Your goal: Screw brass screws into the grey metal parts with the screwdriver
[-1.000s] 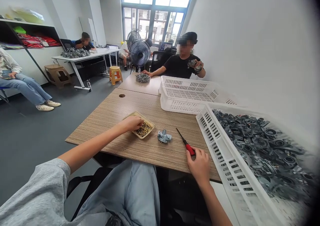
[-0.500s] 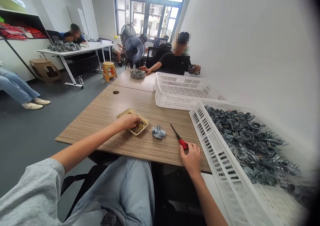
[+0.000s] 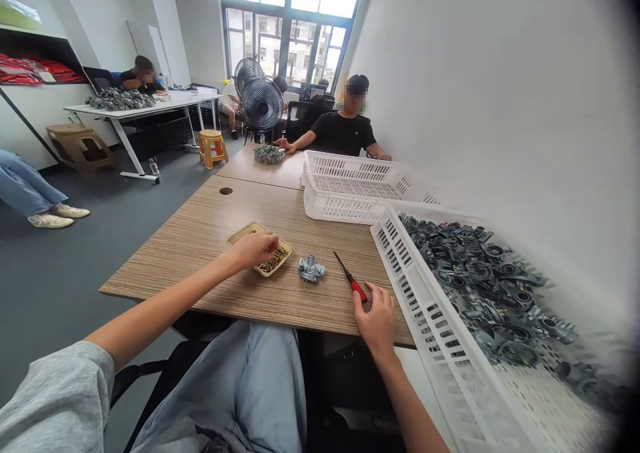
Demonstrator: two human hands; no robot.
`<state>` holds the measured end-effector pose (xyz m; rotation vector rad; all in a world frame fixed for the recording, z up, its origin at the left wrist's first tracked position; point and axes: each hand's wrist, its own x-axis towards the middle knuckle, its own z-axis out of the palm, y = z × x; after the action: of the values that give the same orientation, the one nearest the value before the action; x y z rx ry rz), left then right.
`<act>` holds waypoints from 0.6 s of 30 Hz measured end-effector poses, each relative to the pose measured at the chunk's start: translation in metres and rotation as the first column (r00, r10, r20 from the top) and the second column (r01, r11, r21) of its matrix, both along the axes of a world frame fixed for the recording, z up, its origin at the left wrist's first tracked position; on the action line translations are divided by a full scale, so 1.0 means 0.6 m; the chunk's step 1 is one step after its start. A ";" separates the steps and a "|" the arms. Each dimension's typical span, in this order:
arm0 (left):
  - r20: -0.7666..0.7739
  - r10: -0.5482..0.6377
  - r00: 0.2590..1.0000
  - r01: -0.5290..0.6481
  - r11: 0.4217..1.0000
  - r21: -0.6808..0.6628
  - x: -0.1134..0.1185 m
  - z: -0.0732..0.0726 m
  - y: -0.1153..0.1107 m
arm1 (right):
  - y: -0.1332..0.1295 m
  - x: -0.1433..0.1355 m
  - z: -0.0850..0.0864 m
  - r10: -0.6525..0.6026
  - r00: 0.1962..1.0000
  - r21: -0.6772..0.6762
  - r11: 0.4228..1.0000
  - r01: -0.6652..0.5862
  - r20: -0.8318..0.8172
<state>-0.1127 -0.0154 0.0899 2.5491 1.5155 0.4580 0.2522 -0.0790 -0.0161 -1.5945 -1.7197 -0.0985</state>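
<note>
My left hand (image 3: pixel 257 248) is over a small cream tray (image 3: pixel 243 232) of brass-coloured screws (image 3: pixel 273 265), its fingers pinched together at the pile; whatever is between the fingertips is too small to make out. Right of the tray a grey metal carburetor-like part (image 3: pixel 311 269) stands on the wood-grain table (image 3: pixel 200 239). My right hand (image 3: pixel 376 313) rests on the table near the edge, fingers curved at the red handle of a screwdriver (image 3: pixel 357 289). The screwdriver lies flat, its dark shaft pointing away to the upper left.
A white slotted crate (image 3: pixel 435 319) full of grey metal parts stands at the right. Behind it is another white crate (image 3: pixel 345 209). Across the table sits a person in black (image 3: pixel 345 133), near a heap of small metal pieces (image 3: pixel 269 155). Fans (image 3: pixel 261 105) stand beyond.
My left hand has lifted slightly from the screws, its fingers still together. My right hand stays at the screwdriver handle. The person across has lowered a hand. The view has shifted a little.
</note>
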 end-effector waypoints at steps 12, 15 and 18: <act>0.147 -0.288 0.946 0.285 0.958 0.040 0.141 -0.074 -0.166 | -0.094 -0.149 0.068 0.413 0.568 -0.210 0.647 -0.733 -0.712; 0.191 -0.249 0.950 0.251 0.968 0.014 0.140 -0.091 -0.169 | -0.090 -0.148 0.059 0.381 0.528 -0.219 0.615 -0.758 -0.759; 0.265 -0.227 0.937 0.240 0.971 -0.019 0.140 -0.097 -0.168 | -0.083 -0.143 0.051 0.343 0.470 -0.206 0.586 -0.784 -0.813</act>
<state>-0.0289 -0.1160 0.0318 2.4701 1.1041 0.6802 0.1666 -0.1287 0.0143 -1.0039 -1.5914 1.3617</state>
